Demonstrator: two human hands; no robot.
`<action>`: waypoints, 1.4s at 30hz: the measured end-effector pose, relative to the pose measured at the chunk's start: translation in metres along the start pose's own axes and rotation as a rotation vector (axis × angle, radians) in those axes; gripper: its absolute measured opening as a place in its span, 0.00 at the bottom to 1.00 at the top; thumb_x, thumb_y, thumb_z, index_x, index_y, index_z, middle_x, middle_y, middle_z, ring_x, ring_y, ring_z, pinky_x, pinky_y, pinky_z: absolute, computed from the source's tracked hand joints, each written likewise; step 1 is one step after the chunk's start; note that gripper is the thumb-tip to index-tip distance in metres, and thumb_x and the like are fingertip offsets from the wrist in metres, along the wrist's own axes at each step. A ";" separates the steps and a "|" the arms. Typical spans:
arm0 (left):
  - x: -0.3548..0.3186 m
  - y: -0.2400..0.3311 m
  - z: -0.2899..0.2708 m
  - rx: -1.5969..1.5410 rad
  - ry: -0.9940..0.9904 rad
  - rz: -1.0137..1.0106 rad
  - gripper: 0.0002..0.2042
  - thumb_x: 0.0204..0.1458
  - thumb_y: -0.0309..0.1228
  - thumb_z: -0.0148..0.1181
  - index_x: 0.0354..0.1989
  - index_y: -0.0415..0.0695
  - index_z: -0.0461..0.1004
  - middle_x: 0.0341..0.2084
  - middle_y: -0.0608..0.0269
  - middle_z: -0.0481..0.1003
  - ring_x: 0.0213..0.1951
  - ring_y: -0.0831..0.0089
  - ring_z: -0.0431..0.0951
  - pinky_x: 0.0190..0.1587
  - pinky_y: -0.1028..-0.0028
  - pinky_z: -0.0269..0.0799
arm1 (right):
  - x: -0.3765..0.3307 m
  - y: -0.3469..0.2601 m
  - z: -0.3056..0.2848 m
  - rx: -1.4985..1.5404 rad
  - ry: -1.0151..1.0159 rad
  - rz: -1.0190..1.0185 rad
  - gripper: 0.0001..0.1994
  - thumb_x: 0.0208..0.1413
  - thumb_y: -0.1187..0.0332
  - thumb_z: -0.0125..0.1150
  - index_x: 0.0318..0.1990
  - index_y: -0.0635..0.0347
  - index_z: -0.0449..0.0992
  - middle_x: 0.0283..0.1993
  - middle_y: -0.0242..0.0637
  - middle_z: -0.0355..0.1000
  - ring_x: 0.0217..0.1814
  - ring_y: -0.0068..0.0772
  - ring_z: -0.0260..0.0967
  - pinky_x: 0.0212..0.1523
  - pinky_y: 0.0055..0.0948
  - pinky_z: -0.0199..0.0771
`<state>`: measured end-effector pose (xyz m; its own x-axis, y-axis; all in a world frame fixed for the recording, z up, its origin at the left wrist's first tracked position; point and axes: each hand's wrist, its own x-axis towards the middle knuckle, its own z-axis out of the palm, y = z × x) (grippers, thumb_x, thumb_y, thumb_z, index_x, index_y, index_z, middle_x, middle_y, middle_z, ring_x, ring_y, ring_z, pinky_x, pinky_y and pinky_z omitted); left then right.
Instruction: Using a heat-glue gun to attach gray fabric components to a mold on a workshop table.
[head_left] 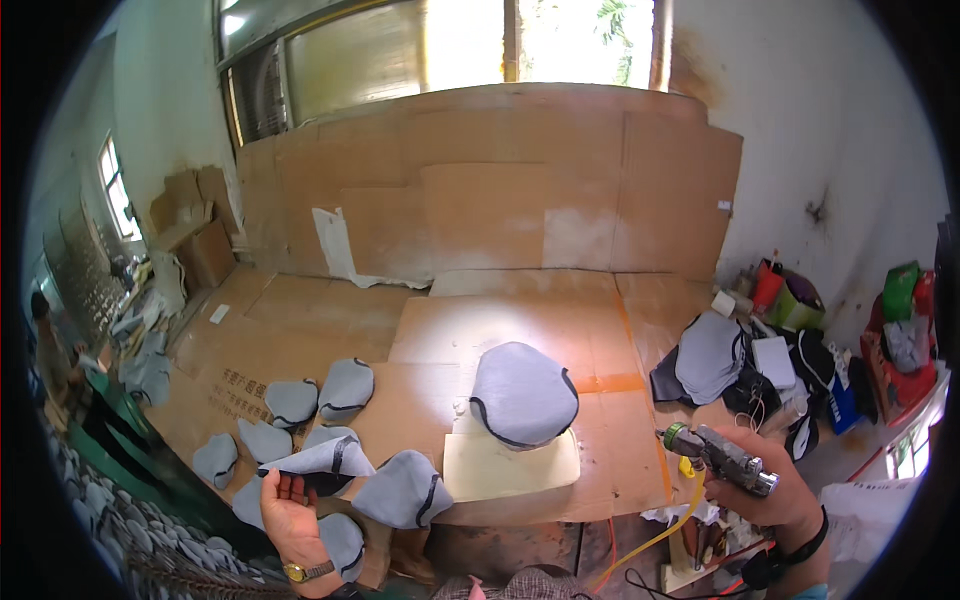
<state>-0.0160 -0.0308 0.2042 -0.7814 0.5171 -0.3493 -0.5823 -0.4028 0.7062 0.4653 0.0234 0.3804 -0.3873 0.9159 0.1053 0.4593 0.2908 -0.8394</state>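
My left hand [292,522], palm turned up with a watch at the wrist, pinches the near edge of a grey fabric piece with black trim [322,457], above similar pieces lying at the left. My right hand [785,492] is wrapped round a metal spray gun [735,461] with a green ring, its nozzle end facing left. A yellow hose [683,515] runs down from the gun. In the middle, a rounded grey piece with black edging [524,392] sits over a pale yellow pad [510,480], apart from both hands.
Cardboard sheets [520,300] cover the tabletop, and a cardboard screen [480,205] rises behind. More grey pieces [710,358], dark cloth and containers crowd the right side. A red bag [905,365] is farther right. Many small grey pieces [150,540] are piled at lower left.
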 end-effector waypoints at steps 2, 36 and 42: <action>-0.013 -0.005 0.011 0.033 -0.009 0.004 0.07 0.44 0.38 0.59 0.27 0.53 0.68 0.23 0.78 0.68 0.30 0.79 0.65 0.40 0.67 0.55 | -0.009 0.017 -0.017 0.030 0.020 -0.010 0.22 0.45 0.79 0.57 0.51 0.64 0.65 0.33 0.31 0.68 0.32 0.17 0.65 0.31 0.20 0.67; -0.038 -0.030 0.079 0.021 -0.160 -0.102 0.12 0.47 0.37 0.60 0.17 0.54 0.65 0.05 0.78 0.53 0.10 0.83 0.59 0.26 0.75 0.63 | -0.125 0.034 -0.019 0.093 -0.171 -0.020 0.26 0.43 0.75 0.61 0.54 0.62 0.63 0.41 0.40 0.72 0.35 0.32 0.73 0.38 0.24 0.70; -0.016 -0.022 0.061 -0.107 -0.155 -0.205 0.15 0.47 0.34 0.60 0.14 0.51 0.61 0.05 0.76 0.54 0.12 0.79 0.59 0.28 0.72 0.63 | -0.073 -0.014 -0.001 -0.053 -0.047 0.042 0.23 0.43 0.76 0.61 0.51 0.60 0.67 0.32 0.33 0.71 0.28 0.19 0.67 0.31 0.19 0.67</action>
<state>0.0232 0.0157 0.2319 -0.6060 0.7021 -0.3739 -0.7515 -0.3512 0.5585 0.4875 -0.0475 0.3849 -0.4035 0.9139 0.0438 0.5174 0.2674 -0.8129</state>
